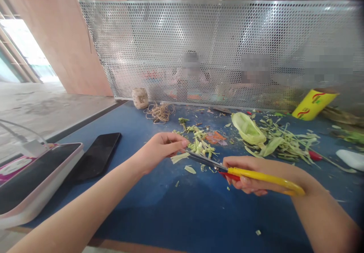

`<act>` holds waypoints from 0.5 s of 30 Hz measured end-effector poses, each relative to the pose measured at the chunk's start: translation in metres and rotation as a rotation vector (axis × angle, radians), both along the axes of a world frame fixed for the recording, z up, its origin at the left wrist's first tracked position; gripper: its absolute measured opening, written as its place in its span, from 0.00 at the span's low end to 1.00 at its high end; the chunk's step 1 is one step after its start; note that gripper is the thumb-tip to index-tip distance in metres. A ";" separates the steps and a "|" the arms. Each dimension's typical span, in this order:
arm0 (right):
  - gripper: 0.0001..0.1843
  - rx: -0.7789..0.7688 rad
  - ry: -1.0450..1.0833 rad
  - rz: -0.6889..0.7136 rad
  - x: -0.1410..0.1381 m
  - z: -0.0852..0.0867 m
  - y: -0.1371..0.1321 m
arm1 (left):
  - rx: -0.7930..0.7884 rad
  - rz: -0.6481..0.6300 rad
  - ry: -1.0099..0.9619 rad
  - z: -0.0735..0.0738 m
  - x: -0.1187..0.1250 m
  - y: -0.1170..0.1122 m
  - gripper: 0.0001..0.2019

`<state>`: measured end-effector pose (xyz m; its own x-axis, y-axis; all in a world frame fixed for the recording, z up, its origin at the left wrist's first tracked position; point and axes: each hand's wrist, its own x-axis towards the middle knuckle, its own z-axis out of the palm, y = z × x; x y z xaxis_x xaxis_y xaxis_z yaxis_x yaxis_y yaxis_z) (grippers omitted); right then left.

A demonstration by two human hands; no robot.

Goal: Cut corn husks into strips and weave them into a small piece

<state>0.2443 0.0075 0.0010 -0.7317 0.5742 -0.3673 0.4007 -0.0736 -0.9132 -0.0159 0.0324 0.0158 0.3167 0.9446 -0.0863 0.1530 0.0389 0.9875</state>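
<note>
Head view: a pale scrap point(258, 232) lies on the near part of a blue table point(159, 219), below two bare forearms reaching in from the bottom corners. At left, a pale-edged device point(36, 186) with a cable point(25, 129) sits beside a dark phone point(96, 156). The right hand point(250, 173) is closed around a pair of scissors point(236, 172), fingers curled about the grips, the yellow handle uppermost and a bit of red showing underneath. The blades point left above the table, their tips just beside the left hand point(165, 148); how far they are parted cannot be told. The left hand's thumb and forefinger meet in a pinch; whether anything is caught between them is too small to tell. A pale strip point(179, 157) shows right below those fingertips, and green trimmings point(199, 141) lie just past them, near an orange scrap point(216, 137). To the right, a cupped green husk point(247, 129) rests against a pile of shreds point(287, 141), with a white object point(351, 159) beyond its right side. Farther back stand a tilted yellow tube point(315, 103), tangled string point(160, 112) and a rough block point(140, 97). Behind rises a perforated screen point(170, 36), blurred people point(192, 73) visible through it.
</note>
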 end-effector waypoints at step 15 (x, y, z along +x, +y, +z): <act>0.22 -0.003 -0.109 -0.055 -0.004 0.005 -0.005 | -0.005 -0.046 -0.048 -0.002 -0.002 0.001 0.10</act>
